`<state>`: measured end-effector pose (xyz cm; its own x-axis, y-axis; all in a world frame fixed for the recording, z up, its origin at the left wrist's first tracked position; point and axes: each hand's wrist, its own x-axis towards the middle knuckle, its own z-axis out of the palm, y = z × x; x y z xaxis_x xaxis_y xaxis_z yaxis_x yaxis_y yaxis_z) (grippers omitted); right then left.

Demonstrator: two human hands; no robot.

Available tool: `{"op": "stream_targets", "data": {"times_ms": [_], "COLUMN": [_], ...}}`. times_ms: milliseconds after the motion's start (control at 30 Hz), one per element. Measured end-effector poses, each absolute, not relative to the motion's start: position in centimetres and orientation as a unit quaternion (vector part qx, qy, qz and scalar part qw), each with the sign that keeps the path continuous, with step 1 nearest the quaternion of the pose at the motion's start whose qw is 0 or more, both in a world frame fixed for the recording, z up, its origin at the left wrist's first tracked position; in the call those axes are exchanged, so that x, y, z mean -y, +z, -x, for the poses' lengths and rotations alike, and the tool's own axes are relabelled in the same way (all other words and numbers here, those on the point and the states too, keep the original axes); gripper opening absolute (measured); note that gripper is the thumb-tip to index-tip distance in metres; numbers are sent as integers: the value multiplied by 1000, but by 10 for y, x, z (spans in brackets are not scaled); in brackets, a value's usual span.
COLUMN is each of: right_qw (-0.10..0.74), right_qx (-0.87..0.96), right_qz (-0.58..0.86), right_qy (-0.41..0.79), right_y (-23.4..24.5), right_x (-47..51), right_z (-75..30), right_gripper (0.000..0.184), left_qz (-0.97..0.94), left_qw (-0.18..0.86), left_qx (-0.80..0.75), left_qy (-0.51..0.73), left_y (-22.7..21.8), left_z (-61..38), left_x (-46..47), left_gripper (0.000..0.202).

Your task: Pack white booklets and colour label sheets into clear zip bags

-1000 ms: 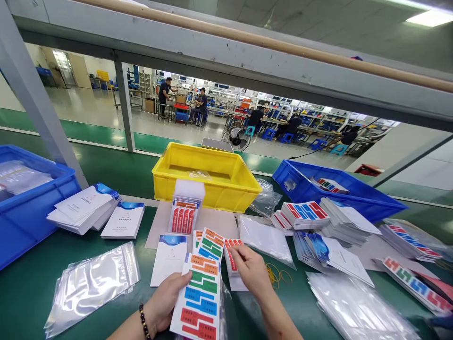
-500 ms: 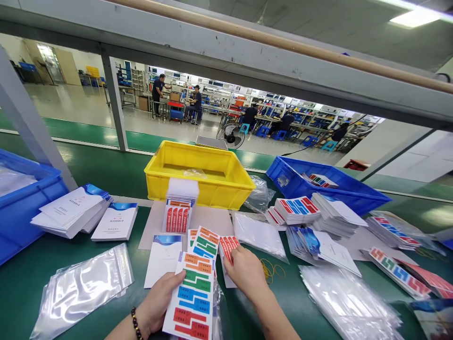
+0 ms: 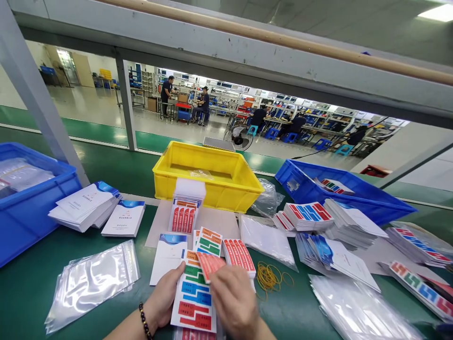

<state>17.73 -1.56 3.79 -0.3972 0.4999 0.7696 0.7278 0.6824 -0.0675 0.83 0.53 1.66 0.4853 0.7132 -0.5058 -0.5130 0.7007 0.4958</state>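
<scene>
My left hand (image 3: 167, 293) is closed on a white label sheet (image 3: 194, 297) printed with orange, green, blue and red tabs, its thumb on the left edge. My right hand (image 3: 235, 295) pinches a red label sheet (image 3: 209, 265) over the upper right of that sheet and is slightly blurred. A stack of red label sheets (image 3: 239, 255) lies just beyond my right hand. Another coloured sheet (image 3: 209, 240) lies behind the held one. Left of it is a white booklet (image 3: 169, 257) with a blue top. Under the held sheet, part of a red-printed piece shows in clear plastic.
A yellow bin (image 3: 208, 189) stands at the back, with blue bins (image 3: 35, 208) at left and right. Clear plastic bags (image 3: 94, 283) lie left, and more bags (image 3: 357, 302) right. Rubber bands (image 3: 269, 277) sit by my right hand. Booklet stacks (image 3: 123, 218) flank the work area.
My right hand has drawn a red sheet off the red stack and brought it left over the multicoloured sheet. My left hand still holds that sheet. The view has shifted slightly.
</scene>
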Motion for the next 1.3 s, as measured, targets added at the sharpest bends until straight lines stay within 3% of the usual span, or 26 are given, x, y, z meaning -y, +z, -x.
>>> {"op": "stream_targets", "data": {"times_ms": [300,433,533,600,700,767,933,1000,1300], "right_qw": [395,419,480,521,491,477,634,658,646], "right_qx": [867,859,758,638,501,445,296,276,279], "right_qz": [283,291,431,516,495,462,483,482,481], "right_qy": [-114,-32,90,235,513,602,526,509,523], "right_y": [7,12,12,10,6,7,15,16,17], "right_x": [26,25,17,10,-1,-6,-17,-19,-16], "right_z": [-132,-145,-165,-176,-186,-190,-200,-201,-198], "right_gripper": [17,18,26,34,34,29,36,39,38], "left_qz": [-188,-257,-260,-269,-340,-437,-678,-731,-719], "left_qw": [831,834,838,840,828,782,552,509,559], "left_qx": [-357,-308,-313,-330,-339,-352,-421,-400,-352], "left_qy": [383,380,362,337,290,271,243,215,218], "left_y": [13,12,14,15,17,17,15,15,19], "left_z": [-7,-6,-6,-5,-2,1,7,8,8], "left_x": [-5,-3,-1,-1,-1,-2,-5,-6,-6], "left_gripper": [38,37,40,42,43,40,11,14,18]}}
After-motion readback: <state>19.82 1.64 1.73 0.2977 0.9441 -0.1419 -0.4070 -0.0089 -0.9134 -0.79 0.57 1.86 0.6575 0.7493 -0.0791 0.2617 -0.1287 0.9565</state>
